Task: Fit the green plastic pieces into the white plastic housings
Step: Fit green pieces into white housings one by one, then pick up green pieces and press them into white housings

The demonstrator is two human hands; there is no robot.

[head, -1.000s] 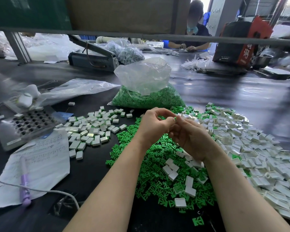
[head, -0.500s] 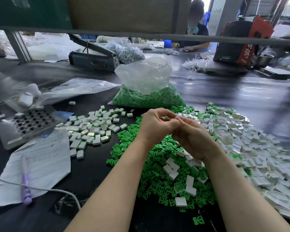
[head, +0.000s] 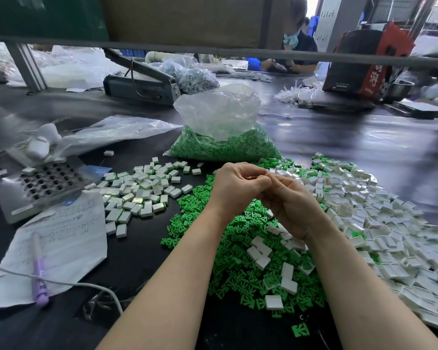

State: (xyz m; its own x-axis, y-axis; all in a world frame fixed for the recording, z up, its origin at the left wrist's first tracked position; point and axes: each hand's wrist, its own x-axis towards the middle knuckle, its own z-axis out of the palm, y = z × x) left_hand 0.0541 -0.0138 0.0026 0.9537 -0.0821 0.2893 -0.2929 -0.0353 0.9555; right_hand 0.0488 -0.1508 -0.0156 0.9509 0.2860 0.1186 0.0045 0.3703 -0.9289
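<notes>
My left hand (head: 234, 188) and my right hand (head: 292, 205) meet fingertip to fingertip above the table, fingers curled round a small white housing that is almost wholly hidden between them. Under my hands lies a heap of loose green plastic pieces (head: 238, 261) with a few white housings on it. A broad pile of white housings (head: 390, 223) spreads to the right. To the left lies a smaller group of housings with green showing at their edges (head: 139, 190).
A clear bag of green pieces (head: 225, 145) stands behind my hands. At the left are a metal plate with square holes (head: 43, 183), a written paper (head: 68, 238), a purple pen (head: 39, 279) and a white cable (head: 86, 284). Another person works across the table.
My fingertips have closed tighter together; the green piece and white housing seen between them a second ago are now covered. The hands stay in place.
</notes>
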